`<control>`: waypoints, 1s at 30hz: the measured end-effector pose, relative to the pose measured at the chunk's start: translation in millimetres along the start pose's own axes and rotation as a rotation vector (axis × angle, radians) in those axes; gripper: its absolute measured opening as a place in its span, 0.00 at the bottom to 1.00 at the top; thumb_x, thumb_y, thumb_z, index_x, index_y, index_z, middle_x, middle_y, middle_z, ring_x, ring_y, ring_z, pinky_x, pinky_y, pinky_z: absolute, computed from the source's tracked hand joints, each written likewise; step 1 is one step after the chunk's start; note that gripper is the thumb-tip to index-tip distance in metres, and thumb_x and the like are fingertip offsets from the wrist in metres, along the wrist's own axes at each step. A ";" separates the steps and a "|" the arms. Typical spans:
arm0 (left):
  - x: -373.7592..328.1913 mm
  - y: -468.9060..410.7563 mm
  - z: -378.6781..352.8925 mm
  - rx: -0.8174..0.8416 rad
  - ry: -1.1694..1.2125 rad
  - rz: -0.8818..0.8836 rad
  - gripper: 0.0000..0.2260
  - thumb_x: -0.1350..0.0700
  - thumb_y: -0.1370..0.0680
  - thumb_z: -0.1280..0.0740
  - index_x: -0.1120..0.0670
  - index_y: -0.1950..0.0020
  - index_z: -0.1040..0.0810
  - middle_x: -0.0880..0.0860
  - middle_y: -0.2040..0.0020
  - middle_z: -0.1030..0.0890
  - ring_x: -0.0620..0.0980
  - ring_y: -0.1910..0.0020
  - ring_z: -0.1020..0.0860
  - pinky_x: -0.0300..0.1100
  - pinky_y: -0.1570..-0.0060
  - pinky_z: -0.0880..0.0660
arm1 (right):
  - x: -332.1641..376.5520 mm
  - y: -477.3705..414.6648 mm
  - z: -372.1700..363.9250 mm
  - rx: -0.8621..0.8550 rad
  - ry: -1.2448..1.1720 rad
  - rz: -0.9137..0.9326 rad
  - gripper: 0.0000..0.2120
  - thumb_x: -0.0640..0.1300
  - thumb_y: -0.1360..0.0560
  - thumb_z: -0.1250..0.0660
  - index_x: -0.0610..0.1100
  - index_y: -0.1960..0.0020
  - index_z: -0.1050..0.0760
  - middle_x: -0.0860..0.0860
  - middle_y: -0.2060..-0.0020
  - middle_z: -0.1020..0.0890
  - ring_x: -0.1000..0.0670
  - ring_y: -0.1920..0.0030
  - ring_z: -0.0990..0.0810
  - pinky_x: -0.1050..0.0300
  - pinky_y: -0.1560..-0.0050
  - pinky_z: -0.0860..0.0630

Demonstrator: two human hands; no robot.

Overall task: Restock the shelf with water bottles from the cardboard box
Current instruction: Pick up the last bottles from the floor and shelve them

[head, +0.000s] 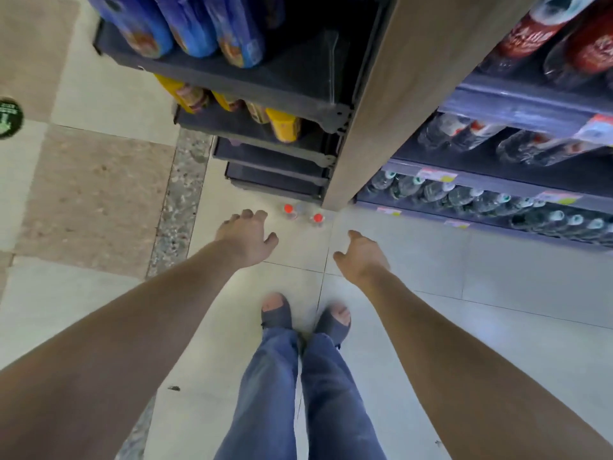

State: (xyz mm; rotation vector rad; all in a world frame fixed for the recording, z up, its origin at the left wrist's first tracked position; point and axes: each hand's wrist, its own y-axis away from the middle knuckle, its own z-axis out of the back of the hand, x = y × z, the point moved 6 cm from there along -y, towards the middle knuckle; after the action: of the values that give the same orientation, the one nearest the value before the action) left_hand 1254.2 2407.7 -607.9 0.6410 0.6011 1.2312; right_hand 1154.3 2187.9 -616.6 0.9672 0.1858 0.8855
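— What is sitting on the floor?
— Two red-capped bottles are standing on the tiles, right at the foot of the wooden end panel. A round green sticker is lying far to the left.
— And the shelves?
— The right-hand shelf is carrying rows of clear water bottles, with red-labelled bottles lying higher up. The dark left shelf is holding blue packs; yellow packs are sitting one level below.

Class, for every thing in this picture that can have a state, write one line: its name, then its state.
left hand: open, holding nothing.
right hand: open, holding nothing.
red-capped bottles: capped, upright on the floor by the end panel.
water bottles: capped, upright in rows on the right-hand shelf.
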 end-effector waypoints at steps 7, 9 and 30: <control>31.3 -68.9 -72.1 0.010 0.056 0.073 0.27 0.42 0.16 0.41 0.54 0.20 0.36 0.59 0.29 0.27 0.62 0.30 0.28 0.55 0.35 0.28 | -1.7 -77.6 -54.3 -0.028 -0.009 -0.015 0.28 0.49 0.21 0.36 0.46 0.23 0.36 0.44 0.38 0.20 0.42 0.37 0.22 0.49 0.42 0.21; 37.9 -103.2 -99.1 0.005 0.104 0.070 0.27 0.43 0.16 0.40 0.55 0.21 0.36 0.59 0.29 0.27 0.62 0.30 0.27 0.56 0.36 0.27 | -5.1 -113.3 -79.3 -0.024 0.013 -0.008 0.28 0.49 0.21 0.36 0.46 0.23 0.36 0.44 0.38 0.20 0.42 0.38 0.22 0.51 0.44 0.22; 51.6 -414.9 -291.3 -0.259 0.550 0.000 0.51 0.43 0.32 0.17 0.52 0.18 0.43 0.53 0.27 0.23 0.56 0.29 0.24 0.47 0.33 0.25 | -64.7 -431.3 -261.5 -0.353 -0.415 0.181 0.34 0.55 0.33 0.19 0.54 0.33 0.30 0.51 0.42 0.19 0.46 0.42 0.20 0.49 0.39 0.22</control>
State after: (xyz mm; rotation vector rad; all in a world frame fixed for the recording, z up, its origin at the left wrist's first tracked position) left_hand 1327.0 2406.5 -1112.2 0.0759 0.8744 1.4647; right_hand 1226.6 2196.0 -1119.9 0.8218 -0.4059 0.8274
